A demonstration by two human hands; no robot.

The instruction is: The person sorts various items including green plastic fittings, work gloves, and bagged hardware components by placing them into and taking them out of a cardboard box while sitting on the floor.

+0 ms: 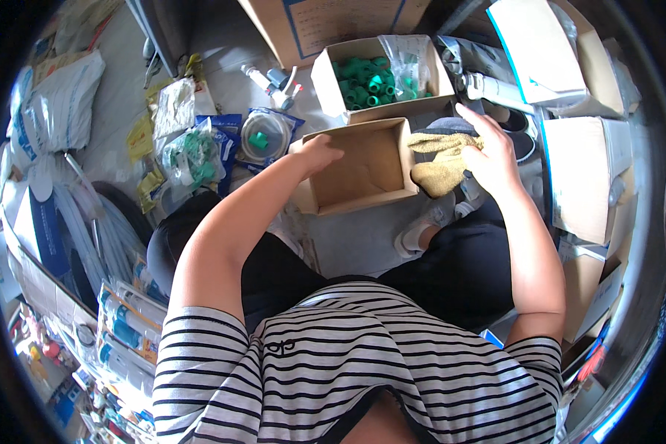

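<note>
Before me on the floor stands an open cardboard box [361, 166] with its bare brown bottom showing. My left hand [317, 154] lies over its left wall near the far corner, fingers reaching inside. The thumb is hidden, so whether it grips the wall is unclear. On the box's right side, my right hand [491, 147] holds a bunched yellow fabric piece [441, 166], perhaps a work glove, between thumb and fingers. Its index finger points away from me. Just beyond stands a second box [327, 83] holding many green pipe fittings [363, 83] and a clear plastic bag [408, 66].
Coiled white tubing [263, 136] and bagged green fittings [194, 158] lie to the left. A filter-like assembly [269, 86] sits beyond them. White cartons [580, 172] line the right, near dark shoes [519, 139]. A large carton [338, 25] stands at the back.
</note>
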